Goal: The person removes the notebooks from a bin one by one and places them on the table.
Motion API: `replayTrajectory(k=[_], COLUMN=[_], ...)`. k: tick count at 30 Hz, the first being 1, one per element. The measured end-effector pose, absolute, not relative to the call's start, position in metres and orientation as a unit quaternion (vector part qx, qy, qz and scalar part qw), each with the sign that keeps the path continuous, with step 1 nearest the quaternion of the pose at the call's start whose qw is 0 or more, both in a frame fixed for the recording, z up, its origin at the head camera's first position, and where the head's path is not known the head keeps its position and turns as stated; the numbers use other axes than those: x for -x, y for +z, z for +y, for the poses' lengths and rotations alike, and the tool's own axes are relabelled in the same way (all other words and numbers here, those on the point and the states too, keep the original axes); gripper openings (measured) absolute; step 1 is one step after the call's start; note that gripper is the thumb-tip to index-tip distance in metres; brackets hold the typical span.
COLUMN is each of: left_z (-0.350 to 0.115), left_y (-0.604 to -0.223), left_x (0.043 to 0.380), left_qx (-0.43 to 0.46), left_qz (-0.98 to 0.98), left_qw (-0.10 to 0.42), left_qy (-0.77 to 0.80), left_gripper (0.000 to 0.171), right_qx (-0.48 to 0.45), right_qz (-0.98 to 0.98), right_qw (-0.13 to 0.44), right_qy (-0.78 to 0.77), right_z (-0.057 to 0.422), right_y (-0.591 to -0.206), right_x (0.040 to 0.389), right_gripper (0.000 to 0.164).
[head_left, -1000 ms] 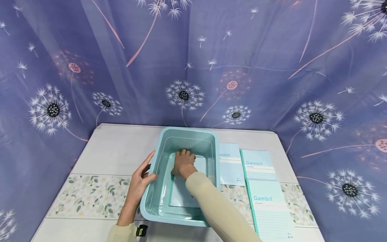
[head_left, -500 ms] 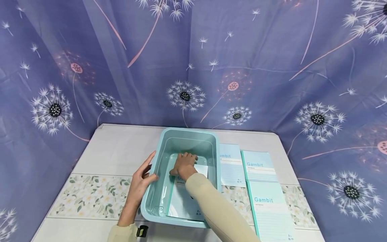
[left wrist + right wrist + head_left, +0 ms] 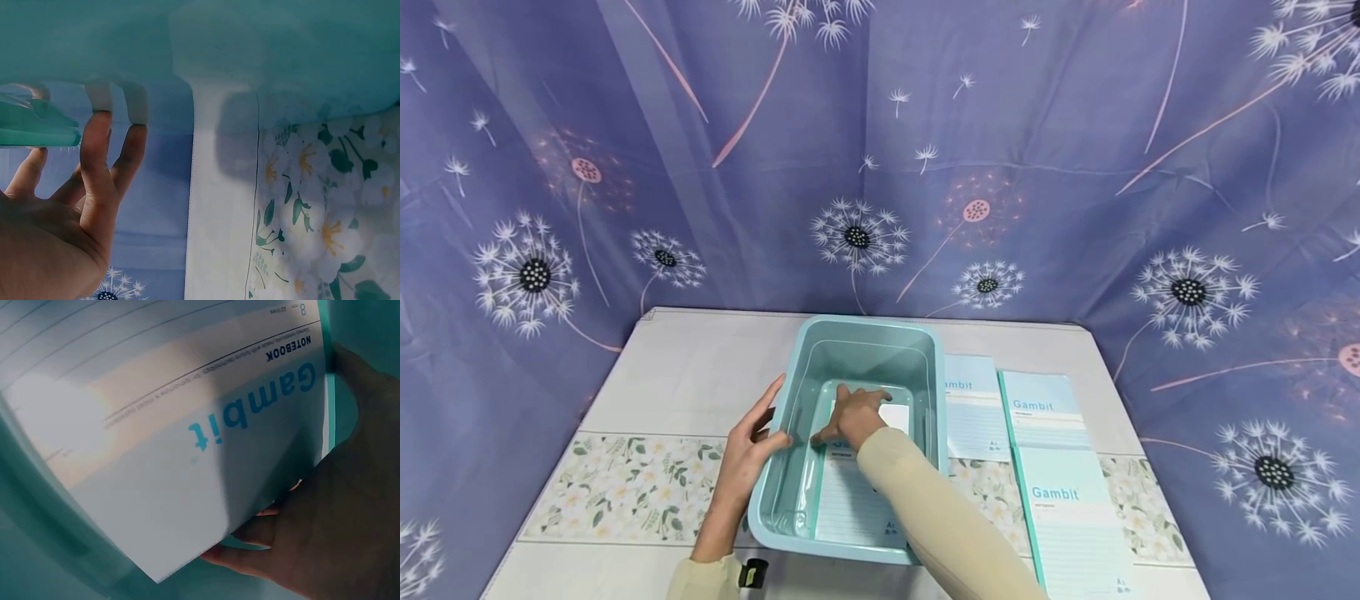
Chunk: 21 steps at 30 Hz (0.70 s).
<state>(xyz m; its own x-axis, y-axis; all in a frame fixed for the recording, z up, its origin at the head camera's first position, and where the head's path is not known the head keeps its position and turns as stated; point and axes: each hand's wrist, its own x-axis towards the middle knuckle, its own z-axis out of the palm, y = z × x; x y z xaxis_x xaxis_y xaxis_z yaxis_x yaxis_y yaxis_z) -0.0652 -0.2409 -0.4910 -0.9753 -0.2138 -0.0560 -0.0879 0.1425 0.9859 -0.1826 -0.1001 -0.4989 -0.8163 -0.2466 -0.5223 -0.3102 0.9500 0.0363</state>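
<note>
A pale-blue Gambit notebook [image 3: 857, 508] with a green spine lies in a light teal plastic tub [image 3: 767, 533]. My right hand [image 3: 856, 415] reaches into the tub with fingers spread over the notebook's upper left corner. In the right wrist view, the thumb [image 3: 359, 372] is at the spine and the other fingers lie along the top edge of the notebook [image 3: 187, 469]. Outside the tub, my left hand [image 3: 745, 454] touches its left side, the thumb over the rim. The left wrist view shows the left hand's fingertips [image 3: 97, 122] against the glossy outer wall [image 3: 300, 56].
Several more Gambit notebooks lie on the table to the right: one [image 3: 976, 417] partly behind the tub's edge, another [image 3: 1041, 408] beside it, and one [image 3: 1075, 525] nearer. A floral strip [image 3: 625, 487] crosses the white table covering. A purple dandelion curtain [image 3: 880, 150] stands behind.
The notebook in the tub has slid nearer to the tub's front side, then a little left. My right hand has spread, its thumb moving left to the spine. The left hand has stayed put.
</note>
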Motion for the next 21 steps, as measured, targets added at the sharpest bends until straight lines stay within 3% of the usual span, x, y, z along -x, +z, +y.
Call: replayTrajectory(k=[10,16,21], left_z=[-0.241,-0.240,-0.239], left_y=[-0.490,-0.490,-0.489], left_x=[0.065,0.065,0.064], left_qx=[-0.099,-0.092,-0.092], left_qz=[-0.761,-0.771,-0.774], left_qw=[0.049,0.050,0.049], left_qy=[-0.639,-0.628,-0.624], left_gripper=[0.082,0.081,0.080], right_qx=[0.151,0.148,0.153], right_qz=[0.948,0.959,0.969], right_qw=[0.271,0.225,0.183], right_qy=[0.074,0.084,0.060], right_z=[-0.102,-0.105,-0.103], right_y=[-0.498,-0.507,-0.491], right_x=[0.186,0.195,0.198], right_gripper=[0.086,0.094,0.094])
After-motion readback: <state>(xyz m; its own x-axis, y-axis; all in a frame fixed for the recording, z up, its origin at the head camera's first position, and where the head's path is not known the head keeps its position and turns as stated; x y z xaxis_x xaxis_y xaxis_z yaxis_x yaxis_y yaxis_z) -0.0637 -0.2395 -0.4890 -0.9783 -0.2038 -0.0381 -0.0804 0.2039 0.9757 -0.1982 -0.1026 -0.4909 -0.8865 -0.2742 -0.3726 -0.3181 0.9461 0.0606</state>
